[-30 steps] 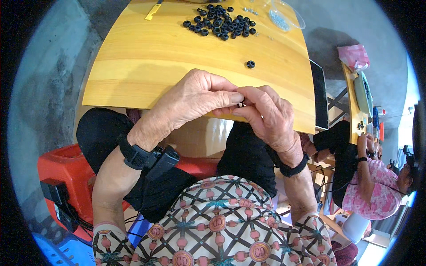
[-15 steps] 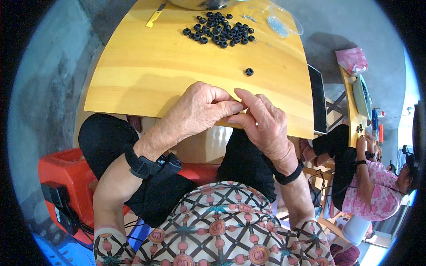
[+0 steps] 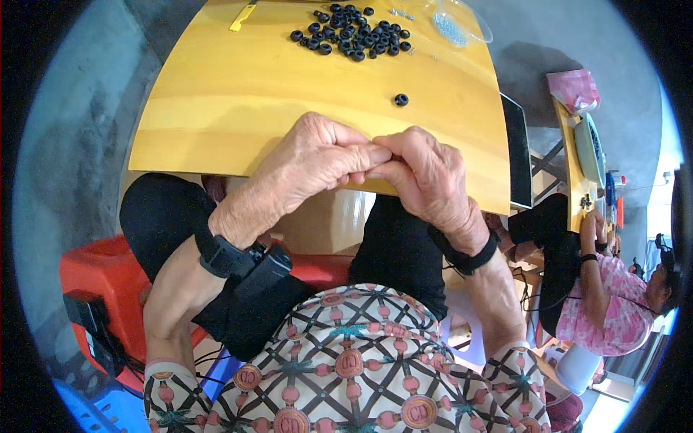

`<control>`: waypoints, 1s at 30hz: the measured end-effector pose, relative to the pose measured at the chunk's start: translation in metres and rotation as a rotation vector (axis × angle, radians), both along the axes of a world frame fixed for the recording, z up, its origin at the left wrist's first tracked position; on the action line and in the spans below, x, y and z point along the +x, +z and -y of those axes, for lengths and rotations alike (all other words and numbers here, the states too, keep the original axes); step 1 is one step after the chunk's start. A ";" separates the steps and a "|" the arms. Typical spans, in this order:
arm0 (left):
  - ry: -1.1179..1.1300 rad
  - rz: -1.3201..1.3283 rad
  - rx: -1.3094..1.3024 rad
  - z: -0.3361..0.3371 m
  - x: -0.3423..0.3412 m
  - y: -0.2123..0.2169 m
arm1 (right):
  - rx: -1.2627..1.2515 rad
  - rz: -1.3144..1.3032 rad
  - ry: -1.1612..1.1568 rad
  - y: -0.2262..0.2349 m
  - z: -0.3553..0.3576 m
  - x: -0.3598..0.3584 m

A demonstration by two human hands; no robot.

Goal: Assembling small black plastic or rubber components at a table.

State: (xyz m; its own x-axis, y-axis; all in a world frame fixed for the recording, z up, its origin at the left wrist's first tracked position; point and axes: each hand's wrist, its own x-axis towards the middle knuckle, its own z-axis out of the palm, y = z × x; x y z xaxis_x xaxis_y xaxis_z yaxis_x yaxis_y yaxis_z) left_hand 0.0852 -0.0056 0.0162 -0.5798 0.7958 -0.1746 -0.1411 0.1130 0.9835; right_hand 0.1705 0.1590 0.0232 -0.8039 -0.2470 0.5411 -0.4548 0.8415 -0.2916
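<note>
My left hand [image 3: 310, 162] and my right hand [image 3: 426, 177] meet at the near edge of the yellow wooden table [image 3: 238, 94]. Their fingertips are pinched together on a small part, which the fingers hide almost fully. Both wrists wear black bands. One loose black rubber ring [image 3: 401, 99] lies on the table just beyond my right hand. A pile of several black rings [image 3: 350, 30] sits at the far side of the table.
A yellow tool [image 3: 242, 16] lies at the far left and a clear bag of small metal parts [image 3: 455, 25] at the far right. A dark flat panel [image 3: 516, 151] leans at the table's right edge. Another person [image 3: 613, 303] works at a second table on the right. A red crate [image 3: 94, 274] stands beside my left leg.
Both hands have shifted slightly toward the table edge and closed tighter together. The small dark part seen between the fingertips a second ago is now covered.
</note>
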 end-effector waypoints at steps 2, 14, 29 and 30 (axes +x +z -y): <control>0.002 -0.004 0.008 -0.001 -0.001 -0.001 | -0.002 0.006 -0.009 -0.002 -0.001 -0.002; -0.142 -0.218 -0.076 -0.001 -0.018 -0.006 | -0.048 0.018 -0.033 -0.016 -0.001 -0.005; 0.175 -1.061 -0.087 -0.018 -0.005 -0.032 | -0.001 0.147 -0.179 -0.024 -0.009 -0.012; 0.180 -1.105 -0.075 -0.019 -0.003 -0.032 | -0.050 0.221 -0.177 -0.022 -0.009 -0.010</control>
State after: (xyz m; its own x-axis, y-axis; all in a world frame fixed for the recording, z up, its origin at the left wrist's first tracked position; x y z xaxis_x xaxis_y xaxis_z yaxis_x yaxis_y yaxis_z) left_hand 0.0818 0.0130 -0.0157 -0.5513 0.6941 0.4630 0.7847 0.2428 0.5703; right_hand 0.1605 0.1677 0.0011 -0.9321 -0.0694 0.3556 -0.2225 0.8843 -0.4105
